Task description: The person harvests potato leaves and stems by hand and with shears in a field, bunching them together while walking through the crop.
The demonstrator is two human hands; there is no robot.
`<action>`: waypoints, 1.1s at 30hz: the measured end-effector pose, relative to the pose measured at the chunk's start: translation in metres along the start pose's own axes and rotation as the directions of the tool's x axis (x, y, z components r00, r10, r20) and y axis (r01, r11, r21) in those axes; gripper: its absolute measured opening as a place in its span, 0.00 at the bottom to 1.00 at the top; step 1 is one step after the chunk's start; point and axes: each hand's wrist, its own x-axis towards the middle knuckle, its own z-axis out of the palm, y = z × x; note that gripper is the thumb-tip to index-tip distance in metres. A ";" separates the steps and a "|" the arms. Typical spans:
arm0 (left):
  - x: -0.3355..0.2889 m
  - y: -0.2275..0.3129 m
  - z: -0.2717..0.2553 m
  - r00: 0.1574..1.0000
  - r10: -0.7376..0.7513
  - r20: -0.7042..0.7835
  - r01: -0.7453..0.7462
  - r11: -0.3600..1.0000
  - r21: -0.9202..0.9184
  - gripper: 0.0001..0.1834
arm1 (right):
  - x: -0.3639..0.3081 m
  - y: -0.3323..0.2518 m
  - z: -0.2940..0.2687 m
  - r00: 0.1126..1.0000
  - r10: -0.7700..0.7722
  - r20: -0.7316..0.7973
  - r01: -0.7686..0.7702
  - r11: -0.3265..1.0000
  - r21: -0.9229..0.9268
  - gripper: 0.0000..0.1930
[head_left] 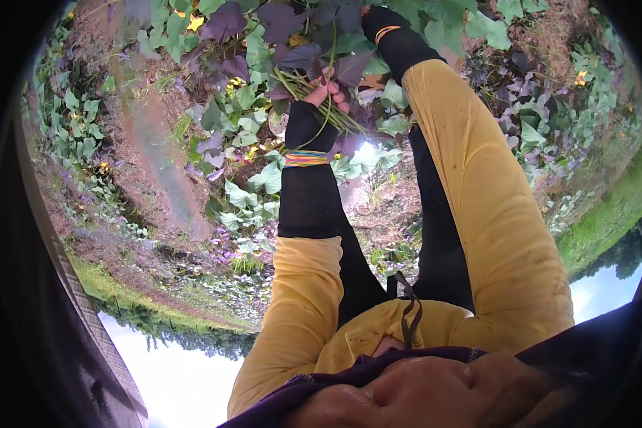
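Note:
My left hand (326, 94) is closed around a bunch of long green leaf stems (348, 123). It wears a black fingerless glove or sleeve, and its bare fingers wrap the stems. Several coloured rubber bands (306, 158) circle that wrist. Farther forward and to the right, my right hand (389, 36) reaches in among broad leaves at the upper edge. Black fabric covers most of it, with a few orange bands around it. Its fingers are mostly hidden, so their grip does not show. Dark purple leaves (282, 21) and green leaves (446, 28) surround both hands.
Low leafy vines (253, 185) spread over reddish-brown soil (132, 143) around my legs (439, 214). Grass (606, 203) and trees (192, 337) border the field. A dark brim or cover edge (85, 307) runs along the left side.

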 end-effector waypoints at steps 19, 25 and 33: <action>-0.088 -0.055 -0.056 0.865 -0.249 -0.435 0.355 0.917 0.182 0.11 | -0.233 -0.045 -0.140 0.809 0.512 0.289 -0.334 -0.005 0.943 0.18; -0.060 -0.077 0.033 0.974 -0.149 -0.171 0.197 0.930 0.311 0.17 | -0.285 -0.065 -0.121 0.974 0.159 0.160 -0.190 0.195 0.962 0.14; -0.035 -0.126 0.058 0.960 -0.097 -0.262 0.222 0.834 0.505 0.11 | -0.318 -0.049 -0.164 0.874 0.269 0.404 -0.448 0.126 0.885 0.14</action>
